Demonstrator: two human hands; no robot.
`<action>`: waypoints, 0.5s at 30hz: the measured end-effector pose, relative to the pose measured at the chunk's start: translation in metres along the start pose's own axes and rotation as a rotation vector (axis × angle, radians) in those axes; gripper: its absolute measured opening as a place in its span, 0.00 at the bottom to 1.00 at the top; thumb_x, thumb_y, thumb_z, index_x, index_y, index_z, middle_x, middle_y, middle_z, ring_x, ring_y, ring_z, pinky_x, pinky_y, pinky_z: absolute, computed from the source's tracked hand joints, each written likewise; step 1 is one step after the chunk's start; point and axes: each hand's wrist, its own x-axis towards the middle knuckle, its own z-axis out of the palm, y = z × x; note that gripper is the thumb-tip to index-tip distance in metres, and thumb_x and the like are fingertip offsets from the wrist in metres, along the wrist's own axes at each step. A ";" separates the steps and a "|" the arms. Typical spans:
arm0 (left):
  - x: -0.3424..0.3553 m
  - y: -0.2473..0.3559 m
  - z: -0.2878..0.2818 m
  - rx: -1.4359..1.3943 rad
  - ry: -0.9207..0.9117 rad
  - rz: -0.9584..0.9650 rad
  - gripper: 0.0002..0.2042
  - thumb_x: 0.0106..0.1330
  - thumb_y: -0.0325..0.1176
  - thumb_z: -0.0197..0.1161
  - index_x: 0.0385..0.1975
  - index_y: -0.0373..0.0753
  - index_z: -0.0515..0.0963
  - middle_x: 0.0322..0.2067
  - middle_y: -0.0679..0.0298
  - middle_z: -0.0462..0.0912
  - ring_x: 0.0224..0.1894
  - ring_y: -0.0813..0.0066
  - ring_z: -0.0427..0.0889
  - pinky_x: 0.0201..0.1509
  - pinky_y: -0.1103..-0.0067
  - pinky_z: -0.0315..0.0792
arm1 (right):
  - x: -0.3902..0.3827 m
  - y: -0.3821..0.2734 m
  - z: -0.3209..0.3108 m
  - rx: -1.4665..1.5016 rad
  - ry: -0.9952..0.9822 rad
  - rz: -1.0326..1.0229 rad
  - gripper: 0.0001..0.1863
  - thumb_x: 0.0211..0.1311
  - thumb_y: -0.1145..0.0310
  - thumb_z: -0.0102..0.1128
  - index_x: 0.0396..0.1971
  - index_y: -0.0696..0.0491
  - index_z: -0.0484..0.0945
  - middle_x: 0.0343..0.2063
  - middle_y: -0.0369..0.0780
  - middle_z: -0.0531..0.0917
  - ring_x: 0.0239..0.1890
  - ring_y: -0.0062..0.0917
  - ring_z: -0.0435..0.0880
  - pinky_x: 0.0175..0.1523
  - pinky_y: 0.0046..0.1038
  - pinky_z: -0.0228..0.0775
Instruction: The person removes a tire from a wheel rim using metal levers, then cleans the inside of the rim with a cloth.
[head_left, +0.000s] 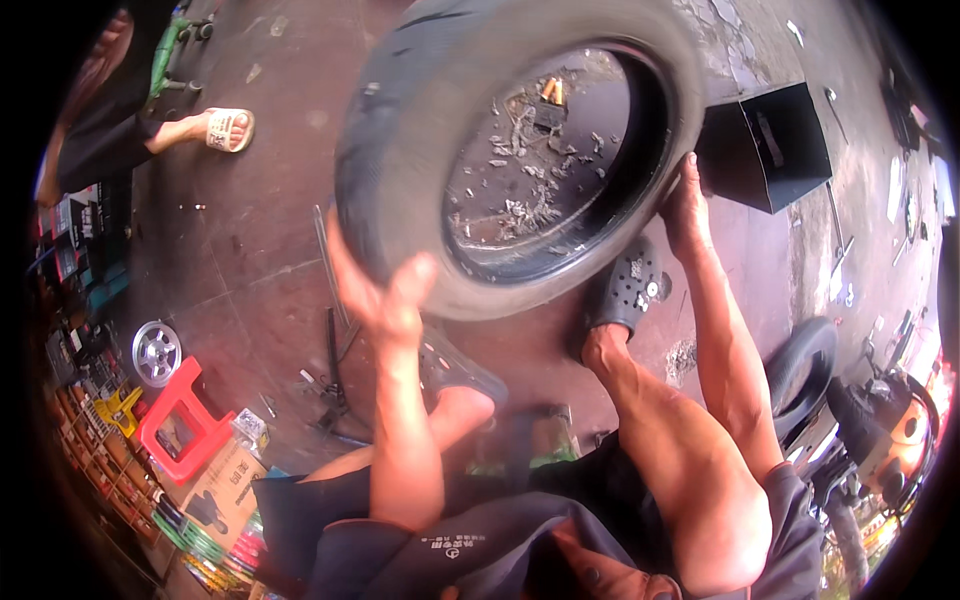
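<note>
A worn black tyre (415, 190) is held up in front of me between both hands, tilted so that the floor shows through its opening. My left hand (385, 295) grips its lower left side, the thumb over the sidewall and the fingers round the tread. At the right side, my right hand (687, 205) is wrapped against the tread, with its thumb up along the edge; its other fingers are mostly hidden. The tyre carries no rim. Its upper edge runs out of the picture.
Grey scraps (530, 200) litter the floor beyond the tyre. A black open box (775, 150) stands right of it. Metal bars (333, 350) lie by my left foot. A red plastic stool (185, 425) and a silver wheel (157, 353) are at left; another tyre (803, 375) is at right. A person's sandalled foot (228, 130) is upper left.
</note>
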 end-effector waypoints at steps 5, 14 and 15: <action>0.020 -0.080 -0.009 -0.456 0.229 -0.977 0.34 0.65 0.46 0.68 0.66 0.31 0.69 0.63 0.51 0.75 0.64 0.57 0.74 0.69 0.65 0.66 | -0.021 -0.044 0.030 0.001 -0.234 -0.169 0.49 0.60 0.45 0.69 0.72 0.60 0.60 0.59 0.49 0.76 0.59 0.33 0.76 0.69 0.33 0.62; 0.014 -0.065 -0.022 -0.377 0.253 -0.719 0.26 0.69 0.47 0.64 0.60 0.35 0.75 0.55 0.58 0.82 0.56 0.63 0.80 0.63 0.67 0.72 | -0.059 -0.087 0.037 -0.089 -0.152 -0.146 0.42 0.63 0.47 0.64 0.70 0.57 0.64 0.58 0.44 0.76 0.59 0.29 0.75 0.66 0.30 0.63; 0.002 -0.046 -0.026 -0.545 0.219 -0.670 0.26 0.70 0.48 0.62 0.60 0.35 0.75 0.54 0.58 0.82 0.56 0.64 0.81 0.63 0.67 0.73 | -0.077 -0.099 0.033 -0.075 -0.112 -0.227 0.41 0.64 0.49 0.63 0.70 0.58 0.63 0.58 0.45 0.76 0.59 0.30 0.75 0.66 0.31 0.64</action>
